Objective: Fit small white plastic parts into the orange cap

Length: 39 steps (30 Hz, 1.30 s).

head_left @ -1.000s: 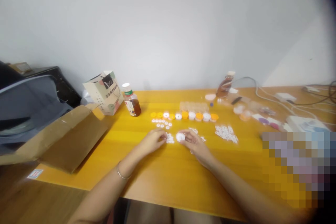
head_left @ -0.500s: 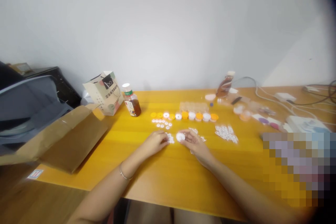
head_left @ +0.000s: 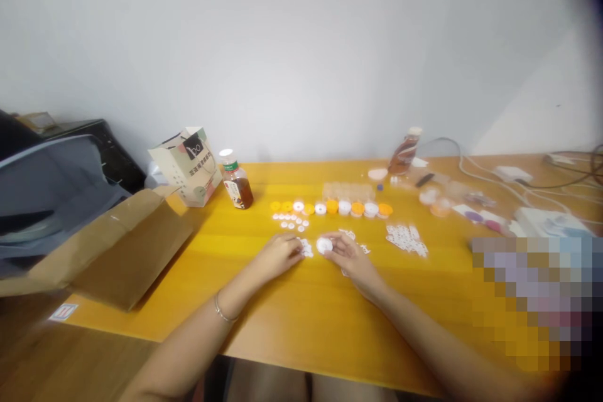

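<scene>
My right hand [head_left: 349, 256] pinches a white round disc [head_left: 324, 245] between thumb and fingers, just above the table. To its left, my left hand [head_left: 281, 255] has its fingertips drawn together at the edge of a small heap of white pieces [head_left: 306, 248]. Whether anything sits between those fingertips is too small to tell. Beyond the left hand lie small white discs [head_left: 291, 225] in loose rows. Past them runs a line of orange discs [head_left: 357, 208] and white discs [head_left: 344, 208]. Flat white cut-out pieces [head_left: 348, 234] lie partly hidden behind my right hand.
More white cut-out pieces [head_left: 407, 240] lie to the right, and a clear plastic tray [head_left: 348, 191] stands behind the disc line. At left are an open cardboard box [head_left: 136, 257], a paper bag [head_left: 188, 169] and a bottle [head_left: 238, 185]. Another bottle [head_left: 403, 152] and cables [head_left: 475, 171] are at back right.
</scene>
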Each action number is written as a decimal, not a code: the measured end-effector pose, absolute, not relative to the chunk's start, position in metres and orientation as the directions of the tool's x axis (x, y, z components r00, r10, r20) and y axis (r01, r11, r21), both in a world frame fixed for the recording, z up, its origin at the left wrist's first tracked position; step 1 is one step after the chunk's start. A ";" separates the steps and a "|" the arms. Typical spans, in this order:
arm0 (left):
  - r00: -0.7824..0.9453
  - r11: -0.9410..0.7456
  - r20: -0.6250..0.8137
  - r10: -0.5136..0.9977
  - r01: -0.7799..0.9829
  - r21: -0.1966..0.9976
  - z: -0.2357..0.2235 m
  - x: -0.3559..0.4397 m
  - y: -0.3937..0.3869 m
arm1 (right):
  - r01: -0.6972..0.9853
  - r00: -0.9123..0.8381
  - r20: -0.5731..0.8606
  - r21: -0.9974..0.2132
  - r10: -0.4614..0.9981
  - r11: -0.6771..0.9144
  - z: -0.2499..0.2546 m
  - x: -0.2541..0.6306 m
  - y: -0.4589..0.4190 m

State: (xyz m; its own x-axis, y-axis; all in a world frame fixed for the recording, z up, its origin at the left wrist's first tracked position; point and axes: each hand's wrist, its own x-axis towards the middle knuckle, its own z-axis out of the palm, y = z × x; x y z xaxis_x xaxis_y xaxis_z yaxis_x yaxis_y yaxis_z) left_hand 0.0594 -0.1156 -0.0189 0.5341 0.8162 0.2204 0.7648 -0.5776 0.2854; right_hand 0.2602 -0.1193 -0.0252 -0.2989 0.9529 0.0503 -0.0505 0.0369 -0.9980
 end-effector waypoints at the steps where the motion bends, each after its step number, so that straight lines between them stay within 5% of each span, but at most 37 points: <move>1: 0.538 -0.580 0.219 0.814 0.764 0.283 -0.019 0.060 -0.116 | -0.045 -0.295 0.051 -0.998 0.954 0.039 -0.025 0.260 -0.119; 20: 0.624 -0.653 0.195 0.757 0.715 0.248 -0.008 0.057 -0.120 | -0.070 -0.294 0.031 -0.997 0.955 0.011 -0.021 0.261 -0.120; 32: 0.548 -0.550 0.116 0.828 0.756 0.355 -0.010 0.059 -0.122 | -0.068 -0.288 0.021 -0.998 0.957 0.001 -0.021 0.260 -0.120; 39: 0.588 -0.599 0.124 0.799 0.794 0.102 -0.018 0.060 -0.121 | -0.063 -0.284 0.015 -0.998 0.959 -0.004 -0.020 0.260 -0.120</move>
State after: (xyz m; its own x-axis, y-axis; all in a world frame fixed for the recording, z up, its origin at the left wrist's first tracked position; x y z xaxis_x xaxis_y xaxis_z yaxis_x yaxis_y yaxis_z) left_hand 0.0599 -0.1207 -0.0180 0.5877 0.7995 0.1244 0.7939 -0.5994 0.1020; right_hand 0.2601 -0.1203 -0.0203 -0.2837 0.9588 0.0147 -0.0635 -0.0035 -0.9980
